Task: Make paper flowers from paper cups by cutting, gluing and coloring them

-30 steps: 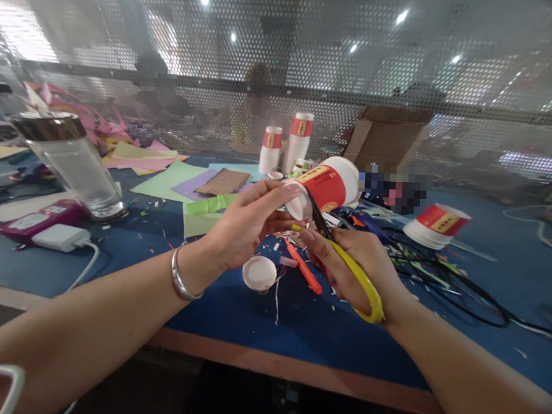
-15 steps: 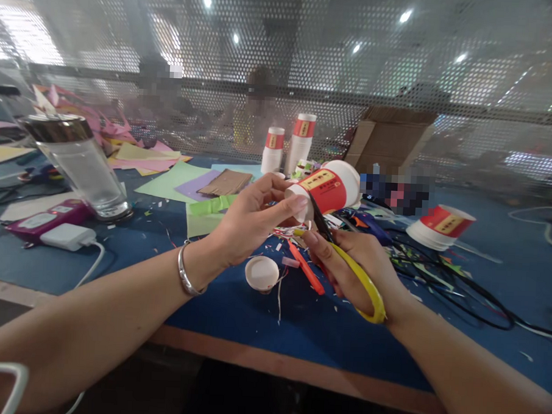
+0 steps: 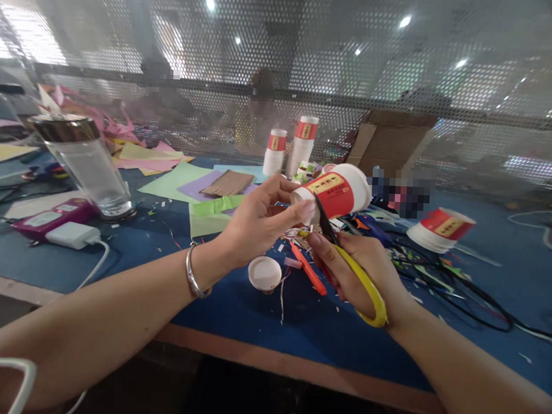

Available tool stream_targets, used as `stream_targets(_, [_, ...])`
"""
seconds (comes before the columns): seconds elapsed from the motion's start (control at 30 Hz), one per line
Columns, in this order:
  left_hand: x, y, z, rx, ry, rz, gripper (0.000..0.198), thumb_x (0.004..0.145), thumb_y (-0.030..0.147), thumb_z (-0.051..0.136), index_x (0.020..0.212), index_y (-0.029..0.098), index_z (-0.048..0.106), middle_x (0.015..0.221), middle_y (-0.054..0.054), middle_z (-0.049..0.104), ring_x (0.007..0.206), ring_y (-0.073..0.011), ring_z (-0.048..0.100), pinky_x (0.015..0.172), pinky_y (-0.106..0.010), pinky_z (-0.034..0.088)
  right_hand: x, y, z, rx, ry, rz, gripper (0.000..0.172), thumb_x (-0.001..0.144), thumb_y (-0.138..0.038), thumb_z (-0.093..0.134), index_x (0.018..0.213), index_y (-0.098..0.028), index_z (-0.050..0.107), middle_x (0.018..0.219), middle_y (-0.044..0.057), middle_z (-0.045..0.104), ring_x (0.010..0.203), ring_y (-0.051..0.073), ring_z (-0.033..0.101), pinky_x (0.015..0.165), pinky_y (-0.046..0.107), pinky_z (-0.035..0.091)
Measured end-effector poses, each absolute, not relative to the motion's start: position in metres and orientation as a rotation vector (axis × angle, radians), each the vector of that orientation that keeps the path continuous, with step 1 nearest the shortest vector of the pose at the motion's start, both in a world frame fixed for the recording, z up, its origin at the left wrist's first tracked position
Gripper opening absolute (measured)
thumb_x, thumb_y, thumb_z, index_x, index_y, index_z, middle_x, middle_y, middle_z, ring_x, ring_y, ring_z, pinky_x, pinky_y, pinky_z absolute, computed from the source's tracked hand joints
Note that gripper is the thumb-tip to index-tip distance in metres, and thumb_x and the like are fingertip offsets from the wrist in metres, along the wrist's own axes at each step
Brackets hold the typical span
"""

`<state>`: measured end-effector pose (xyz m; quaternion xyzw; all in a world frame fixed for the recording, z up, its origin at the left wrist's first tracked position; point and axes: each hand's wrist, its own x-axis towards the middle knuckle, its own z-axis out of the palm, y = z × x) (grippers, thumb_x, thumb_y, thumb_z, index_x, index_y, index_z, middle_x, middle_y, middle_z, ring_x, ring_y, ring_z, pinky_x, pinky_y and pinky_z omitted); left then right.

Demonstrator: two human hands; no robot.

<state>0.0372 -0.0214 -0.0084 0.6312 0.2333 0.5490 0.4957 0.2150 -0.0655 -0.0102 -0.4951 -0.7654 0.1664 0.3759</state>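
A red and white paper cup (image 3: 338,194) lies tilted on its side in the air, with its wide rim to the right. My left hand (image 3: 269,216) grips it near the narrow end, thumb on the white band. In my right hand (image 3: 353,268) is a pair of scissors (image 3: 366,290) with yellow handles and dark blades. Those blades lie against the cup's wall near the left thumb; whether they cut into it I cannot tell. Below, on the blue table, stands a small white cup piece (image 3: 264,273), and beside it lies an orange pen-like tool (image 3: 307,266).
Stacked paper cups (image 3: 301,147) stand at the back, and another cup stack (image 3: 442,229) leans at right. Black cables (image 3: 468,295) and paper scraps spread below it. Left are a glass bottle (image 3: 92,168), a purple power strip (image 3: 56,219) and coloured paper (image 3: 167,181). A perforated screen (image 3: 332,63) rises behind.
The cup has tipped slightly and shifted a little right with my left hand. The scissors remain against its wall. The whole view has shifted slightly.
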Motion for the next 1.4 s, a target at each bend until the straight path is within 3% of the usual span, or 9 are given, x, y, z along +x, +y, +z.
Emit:
stream_targets(0.27, [0.035, -0.016, -0.009, 1.644, 0.582, 1.395, 0.026, 0.086, 0.031, 0.075, 0.099, 0.018, 0.057, 0.092, -0.001, 0.063, 0.076, -0.0098, 0.066, 0.068, -0.023, 0.055, 0.216, -0.065, -0.009, -1.324, -1.955, 0.489, 0.058, 0.091, -0.073, 0.050, 0.067, -0.021, 0.060, 0.045, 0.000, 0.053, 0.051, 0.018, 0.059, 0.047, 0.026, 0.038])
stream_targets(0.6, [0.030, -0.016, -0.010, 1.859, 0.559, 1.373, 0.025, 0.086, 0.024, 0.073, 0.104, 0.019, 0.057, 0.093, -0.003, 0.070, 0.078, -0.0136, 0.070, 0.069, -0.025, 0.060, 0.218, -0.062, -0.013, -1.322, -1.957, 0.471, 0.061, 0.088, -0.076, 0.051, 0.060, -0.023, 0.059, 0.044, 0.002, 0.055, 0.054, 0.022, 0.065, 0.045, 0.027, 0.039])
stream_targets(0.83, [0.026, -0.015, -0.012, 2.040, 0.651, 1.455, 0.033, 0.086, 0.026, 0.073, 0.115, 0.019, 0.059, 0.112, -0.008, 0.067, 0.092, -0.0175, 0.069, 0.090, -0.037, 0.062, 0.218, -0.064, -0.013, -1.355, -1.949, 0.489, 0.061, 0.089, -0.075, 0.051, 0.060, -0.022, 0.056, 0.041, 0.001, 0.052, 0.048, 0.019, 0.062, 0.042, 0.025, 0.038])
stream_targets(0.97, [0.027, -0.018, -0.010, 1.928, 0.661, 1.418, 0.035, 0.087, 0.030, 0.074, 0.117, 0.019, 0.059, 0.106, -0.007, 0.068, 0.089, -0.0163, 0.069, 0.081, -0.031, 0.062, 0.217, -0.063, -0.012, -1.313, -1.947, 0.510, 0.058, 0.091, -0.072, 0.052, 0.064, -0.021, 0.060, 0.043, 0.001, 0.055, 0.048, 0.018, 0.061, 0.042, 0.025, 0.038])
stream_targets(1.1, [0.033, -0.020, -0.007, 1.631, 0.657, 1.406, 0.044, 0.083, 0.035, 0.078, 0.117, 0.019, 0.056, 0.116, -0.009, 0.067, 0.091, -0.0157, 0.069, 0.077, -0.028, 0.060, 0.217, -0.062, -0.010, -1.306, -1.988, 0.465, 0.056, 0.092, -0.069, 0.054, 0.065, -0.021, 0.065, 0.041, 0.001, 0.053, 0.048, 0.020, 0.062, 0.041, 0.025, 0.037])
stream_targets(1.27, [0.035, -0.019, -0.004, 1.335, 0.653, 1.322, 0.033, 0.085, 0.041, 0.076, 0.098, 0.016, 0.058, 0.093, -0.005, 0.070, 0.083, -0.0141, 0.069, 0.077, -0.029, 0.060, 0.218, -0.060, -0.009, -1.331, -2.019, 0.363, 0.057, 0.090, -0.071, 0.055, 0.066, -0.021, 0.069, 0.046, 0.003, 0.059, 0.056, 0.024, 0.068, 0.043, 0.025, 0.040])
stream_targets(1.4, [0.035, -0.019, -0.003, 1.342, 0.612, 1.322, 0.033, 0.082, 0.041, 0.079, 0.093, 0.018, 0.059, 0.092, -0.003, 0.070, 0.085, -0.0138, 0.068, 0.077, -0.029, 0.061, 0.219, -0.059, -0.009, -1.298, -2.016, 0.386, 0.060, 0.090, -0.074, 0.051, 0.064, -0.022, 0.067, 0.053, 0.006, 0.065, 0.066, 0.026, 0.072, 0.048, 0.027, 0.045])
